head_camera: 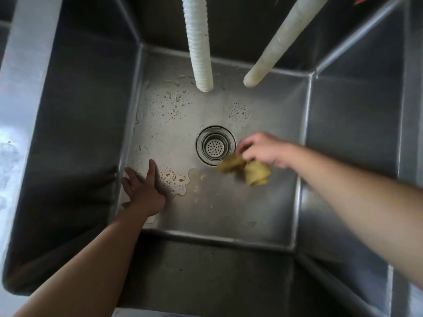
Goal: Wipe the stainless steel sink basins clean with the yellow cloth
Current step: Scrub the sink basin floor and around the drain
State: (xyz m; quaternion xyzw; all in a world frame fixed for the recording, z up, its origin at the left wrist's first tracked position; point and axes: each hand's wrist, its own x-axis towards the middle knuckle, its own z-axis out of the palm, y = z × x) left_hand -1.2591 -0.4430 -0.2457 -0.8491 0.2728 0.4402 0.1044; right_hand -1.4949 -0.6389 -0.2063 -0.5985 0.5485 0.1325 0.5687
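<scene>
I look straight down into a deep stainless steel sink basin (229, 213). My right hand (263, 149) grips a crumpled yellow cloth (249, 171) just right of the round drain strainer (215, 145), low over the basin floor; hand and cloth are blurred. My left hand (144, 191) lies flat with fingers spread on the basin floor at its left edge, next to the left wall. Water patches and droplets with brownish-orange spots (174, 177) sit on the floor beside my left hand, and more droplets (174, 104) lie toward the back.
Two white ribbed hoses hang down into the basin from the back, one (200, 53) in the middle and one (279, 42) slanting from the upper right. Steep steel walls enclose the basin on all sides. A flat steel rim (20, 76) runs along the left.
</scene>
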